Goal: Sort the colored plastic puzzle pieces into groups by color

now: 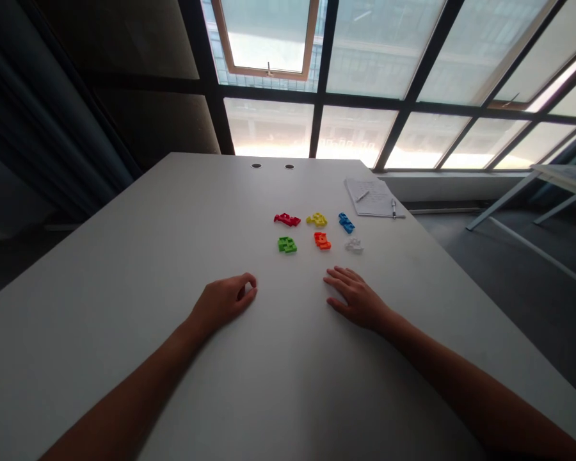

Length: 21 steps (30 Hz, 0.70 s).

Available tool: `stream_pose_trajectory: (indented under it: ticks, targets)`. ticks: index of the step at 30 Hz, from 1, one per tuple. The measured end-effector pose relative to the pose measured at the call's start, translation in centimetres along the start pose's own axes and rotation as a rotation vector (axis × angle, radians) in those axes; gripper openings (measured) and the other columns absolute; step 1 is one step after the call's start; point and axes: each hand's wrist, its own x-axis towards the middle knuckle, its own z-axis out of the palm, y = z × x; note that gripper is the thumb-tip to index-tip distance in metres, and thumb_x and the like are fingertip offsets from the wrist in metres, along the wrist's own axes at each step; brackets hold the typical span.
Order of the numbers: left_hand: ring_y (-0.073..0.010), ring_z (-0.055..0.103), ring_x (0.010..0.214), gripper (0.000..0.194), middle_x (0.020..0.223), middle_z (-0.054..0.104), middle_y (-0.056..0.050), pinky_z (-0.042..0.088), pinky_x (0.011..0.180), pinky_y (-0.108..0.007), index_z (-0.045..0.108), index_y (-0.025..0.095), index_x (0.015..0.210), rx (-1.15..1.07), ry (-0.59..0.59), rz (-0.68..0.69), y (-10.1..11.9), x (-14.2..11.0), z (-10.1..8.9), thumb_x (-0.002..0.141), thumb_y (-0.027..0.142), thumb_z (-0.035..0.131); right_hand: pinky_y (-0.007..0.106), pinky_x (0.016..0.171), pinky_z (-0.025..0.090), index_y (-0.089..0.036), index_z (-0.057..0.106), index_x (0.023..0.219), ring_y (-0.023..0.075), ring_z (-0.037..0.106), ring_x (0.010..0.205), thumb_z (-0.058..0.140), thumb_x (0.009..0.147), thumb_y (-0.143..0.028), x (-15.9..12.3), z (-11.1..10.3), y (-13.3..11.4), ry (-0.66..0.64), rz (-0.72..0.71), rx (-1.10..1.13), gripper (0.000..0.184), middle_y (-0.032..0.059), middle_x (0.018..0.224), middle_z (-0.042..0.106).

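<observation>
On the white table (173, 256) rests my left hand (225, 298), its fingers curled toward the thumb and nothing visible in them. My right hand (358, 298) lies palm down with fingers stretched out and holds nothing. Beyond the hands, small plastic pieces form two loose rows. The far row has a red piece (287, 219), a yellow piece (317, 219) and a blue piece (346, 223). Nearer are a green piece (287, 244), an orange piece (322, 241) and a white piece (354, 245). The white and orange ones lie closest to my right hand, apart from it.
Paper sheets (377, 197) with two pens lie near the table's right edge. Two round cable holes (256, 166) are at the far edge. Large windows stand behind, a dark curtain (43, 96) hangs at left, and another table (569, 176) stands at right.
</observation>
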Motion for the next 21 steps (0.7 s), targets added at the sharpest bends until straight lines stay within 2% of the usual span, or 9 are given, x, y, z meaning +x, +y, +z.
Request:
stream_pose_trajectory:
  ticks: [5,10,17,21]
  targets:
    - [-0.0154,0.062,0.065,0.027,0.074,0.069,0.005,0.038,0.065,-0.028,0.069,0.027,0.105,0.009,0.003,-0.003,-0.1,-0.1,0.0,0.099,0.046,0.051,0.059,0.129,0.035,-0.021,0.062,0.15,0.0333,0.045,0.154,0.063,0.104,-0.041,0.0,-0.1,-0.1,-0.017,0.015,0.011,0.05,0.0133,0.161,0.055]
    - [-0.0151,0.063,0.064,0.024,0.075,0.07,0.004,0.039,0.064,-0.027,0.07,0.027,0.104,0.028,0.018,0.035,-0.3,-0.2,0.3,0.099,0.042,0.051,0.06,0.13,0.032,-0.022,0.054,0.158,0.0332,0.038,0.158,0.058,0.106,-0.045,0.0,-0.2,-0.4,-0.061,0.008,-0.023,0.057,0.0125,0.167,0.046]
    - [-0.0143,0.061,0.064,0.024,0.075,0.072,0.001,0.038,0.063,-0.027,0.072,0.024,0.097,0.139,0.123,0.292,0.6,-0.4,0.7,0.102,0.032,0.05,0.059,0.131,0.029,-0.023,0.05,0.162,0.0334,0.035,0.159,0.056,0.106,-0.053,0.0,-0.3,-0.3,-0.098,0.003,-0.028,0.063,0.0122,0.169,0.042]
    - [-0.0132,0.06,0.062,0.021,0.073,0.071,0.002,0.038,0.063,-0.026,0.072,0.024,0.098,0.106,0.145,0.354,1.5,-0.6,1.2,0.102,0.03,0.052,0.06,0.131,0.029,-0.025,0.05,0.162,0.0332,0.035,0.159,0.057,0.106,-0.053,0.0,-0.2,0.0,-0.09,0.006,-0.021,0.062,0.0114,0.169,0.042]
